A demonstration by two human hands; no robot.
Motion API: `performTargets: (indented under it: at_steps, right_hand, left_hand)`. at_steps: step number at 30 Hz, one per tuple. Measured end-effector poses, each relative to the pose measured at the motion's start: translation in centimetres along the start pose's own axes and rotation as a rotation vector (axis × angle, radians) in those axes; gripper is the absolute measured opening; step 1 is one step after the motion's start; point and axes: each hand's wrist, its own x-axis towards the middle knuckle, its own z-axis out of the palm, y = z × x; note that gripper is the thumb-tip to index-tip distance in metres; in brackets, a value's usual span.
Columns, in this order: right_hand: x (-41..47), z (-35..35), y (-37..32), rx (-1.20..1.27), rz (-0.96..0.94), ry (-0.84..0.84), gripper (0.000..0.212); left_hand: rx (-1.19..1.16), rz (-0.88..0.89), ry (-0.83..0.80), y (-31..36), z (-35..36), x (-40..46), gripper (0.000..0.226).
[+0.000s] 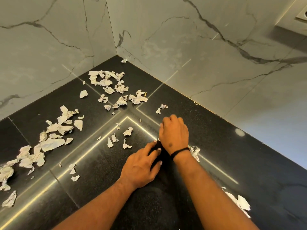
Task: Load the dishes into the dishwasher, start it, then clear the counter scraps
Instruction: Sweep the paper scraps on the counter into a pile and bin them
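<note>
Torn and crumpled white paper scraps lie scattered over the black stone counter (216, 146). One cluster of scraps (109, 83) sits near the inner corner, and another cluster (54, 130) runs along the left. A few small scraps (127, 131) lie just left of my hands. My left hand (141, 168) rests flat on the counter with its fingers straight, their tips beside my right wrist. My right hand (174, 133) is palm down on the counter with a black band at the wrist. Its fingers bend away out of sight and are blurred. A scrap (195, 151) pokes out from behind that wrist.
Grey-veined marble walls (182, 47) close the corner at the back and the right. More scraps (240, 203) lie by my right forearm, and two small ones (162, 108) beyond my right hand. A light fitting (292, 25) sits at the upper right.
</note>
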Motion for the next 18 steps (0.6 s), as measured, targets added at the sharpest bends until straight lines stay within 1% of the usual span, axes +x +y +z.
performTargets:
  at_steps: [1,2,4,5,6,7,9,12,15,18]
  right_hand:
    - [1.3,0.3,-0.1,0.015,-0.003,0.009,0.023]
    - [2.6,0.9,-0.1,0.036,-0.006,-0.026,0.031]
    - [4.8,2.2,0.0,0.078,-0.009,-0.162,0.056]
    - [5.7,2.9,0.1,0.085,-0.014,-0.214,0.065]
    - [6.2,3.4,0.2,0.066,-0.03,-0.25,0.068]
    - [6.4,3.9,0.2,0.027,-0.057,-0.267,0.066]
    - [5.7,4.6,0.2,-0.031,-0.116,-0.244,0.053]
    - [3.5,5.0,0.5,0.055,-0.178,-0.181,0.031]
    - [1.0,4.7,1.8,0.133,-0.197,-0.164,0.025]
    - [-2.0,4.1,3.5,0.186,-0.166,-0.091,0.022]
  left_hand:
    - [0.006,0.003,0.001,0.0,-0.1,0.0,0.046]
    - [0.01,0.005,-0.002,0.0,-0.1,0.0,0.047]
    - [0.021,0.008,-0.011,0.0,-0.2,0.0,0.047]
    - [0.026,0.009,-0.015,0.0,-0.2,0.0,0.047]
    - [0.03,0.011,-0.017,0.0,-0.2,0.0,0.047]
    - [0.032,0.012,-0.016,0.0,-0.2,0.0,0.046]
    - [0.031,0.014,-0.005,-0.1,-0.2,0.0,0.046]
    - [0.033,0.021,0.008,-0.1,-0.1,0.0,0.047]
    - [0.036,0.019,0.015,-0.2,0.2,0.0,0.047]
    - [0.042,0.024,0.029,-0.2,0.4,-0.1,0.045]
